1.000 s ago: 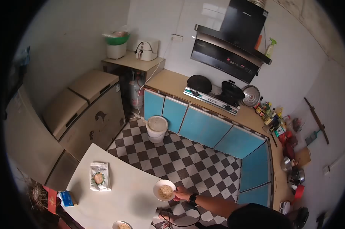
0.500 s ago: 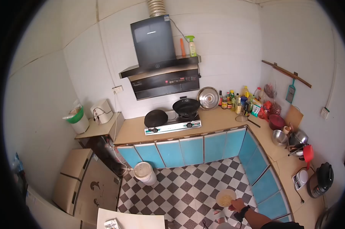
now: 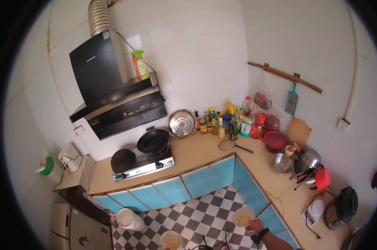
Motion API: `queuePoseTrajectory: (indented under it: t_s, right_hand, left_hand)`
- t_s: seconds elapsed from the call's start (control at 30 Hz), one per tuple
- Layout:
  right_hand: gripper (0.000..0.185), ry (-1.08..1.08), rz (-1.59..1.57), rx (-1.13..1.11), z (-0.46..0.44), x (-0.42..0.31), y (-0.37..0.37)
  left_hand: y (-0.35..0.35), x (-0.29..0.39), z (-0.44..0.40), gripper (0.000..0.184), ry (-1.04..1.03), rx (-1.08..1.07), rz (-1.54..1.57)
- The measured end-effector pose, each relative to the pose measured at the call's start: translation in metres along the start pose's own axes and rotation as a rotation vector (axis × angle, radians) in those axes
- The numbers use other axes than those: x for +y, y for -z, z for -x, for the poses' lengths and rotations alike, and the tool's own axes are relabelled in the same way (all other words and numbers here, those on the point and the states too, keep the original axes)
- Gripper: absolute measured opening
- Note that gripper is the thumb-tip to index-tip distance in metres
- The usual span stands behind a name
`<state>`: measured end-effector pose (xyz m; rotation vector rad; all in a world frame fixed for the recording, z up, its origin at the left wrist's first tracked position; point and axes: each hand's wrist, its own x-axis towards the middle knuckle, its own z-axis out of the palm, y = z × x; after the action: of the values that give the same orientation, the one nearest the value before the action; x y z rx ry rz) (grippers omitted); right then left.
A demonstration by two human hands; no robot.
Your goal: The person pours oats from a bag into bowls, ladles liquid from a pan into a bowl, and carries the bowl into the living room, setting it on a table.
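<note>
My right hand (image 3: 255,226), with a black watch on the wrist, is closed on the rim of a pale bowl (image 3: 234,216) holding pale yellowish food. It is over the checkered floor, beside the blue cabinets. A second pale bowl (image 3: 162,239) with similar food shows at the bottom edge of the view. A sliver of my left hand (image 3: 167,248) shows at this bowl's lower rim; the rest of that hand is cut off. What the food is, I cannot make out.
The right counter (image 3: 261,183) carries a steel bowl (image 3: 281,163), a kitchen scale (image 3: 312,213) and a black cooker (image 3: 347,207). A wok (image 3: 153,141) sits on the gas stove (image 3: 144,167). A lidded white bucket (image 3: 130,219) stands on the floor; dark cords (image 3: 215,246) show low down.
The view has turned right and closer to the counter. The second bowl has come into view at the bottom, and the white table there has left it. My right hand still holds its bowl.
</note>
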<state>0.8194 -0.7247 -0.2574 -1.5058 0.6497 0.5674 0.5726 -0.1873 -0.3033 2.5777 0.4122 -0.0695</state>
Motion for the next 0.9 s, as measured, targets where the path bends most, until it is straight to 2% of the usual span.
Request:
queuePoseTrajectory:
  t_s: [0.07, 0.1, 0.17, 0.23, 0.3, 0.4, 0.43, 0.47, 0.53, 0.6, 0.7, 0.77, 0.9]
  right_hand:
    - [0.035, 0.075, -0.027, 0.008, -0.03, -0.031, -0.003]
    - [0.036, 0.062, -0.023, -0.005, -0.05, -0.046, -0.006]
    - [0.036, 0.072, -0.037, -0.016, -0.069, -0.087, -0.02]
    - [0.036, 0.082, -0.061, -0.017, -0.088, -0.125, -0.042]
    - [0.036, 0.104, -0.079, -0.052, -0.122, -0.158, -0.066]
    - [0.037, 0.112, -0.105, -0.103, -0.18, -0.197, -0.103]
    - [0.037, 0.113, -0.121, -0.068, -0.199, -0.209, -0.116]
    - [0.038, 0.106, -0.131, -0.071, -0.217, -0.221, -0.13]
    - [0.039, 0.074, -0.125, -0.047, -0.236, -0.243, -0.151]
    - [0.04, 0.057, -0.166, -0.042, -0.253, -0.271, -0.176]
    - [0.039, 0.032, -0.14, -0.055, -0.282, -0.306, -0.202]
    - [0.038, 0.022, -0.133, -0.047, -0.306, -0.324, -0.217]
    - [0.035, 0.009, -0.083, -0.013, -0.346, -0.353, -0.242]
  left_hand:
    - [0.021, 0.051, -0.07, 0.036, -0.064, -0.087, -0.182]
    - [0.037, 0.091, -0.103, 0.031, -0.107, -0.075, 0.159]
    - [0.022, 0.096, -0.169, 0.03, -0.032, -0.14, 0.746]
    - [-0.003, 0.088, -0.248, 0.03, 0.086, -0.24, 0.99]
    - [-0.007, 0.109, -0.325, 0.031, 0.481, -0.267, 1.611]
    - [-0.016, 0.14, -0.425, 0.035, 0.475, -0.293, 1.594]
    - [-0.042, 0.123, -0.466, 0.033, 0.06, -0.37, 1.128]
    - [-0.071, 0.104, -0.507, 0.031, -0.306, -0.269, 0.676]
    - [-0.045, 0.161, -0.54, 0.028, 0.601, -0.261, 1.773]
    - [-0.047, 0.177, -0.581, 0.04, 0.625, -0.249, 1.755]
    - [-0.05, 0.188, -0.634, 0.039, 0.639, -0.228, 1.713]
    - [-0.054, 0.192, -0.661, 0.037, 0.528, -0.186, 1.751]
    - [-0.061, 0.189, -0.706, 0.036, 0.696, -0.19, 1.737]
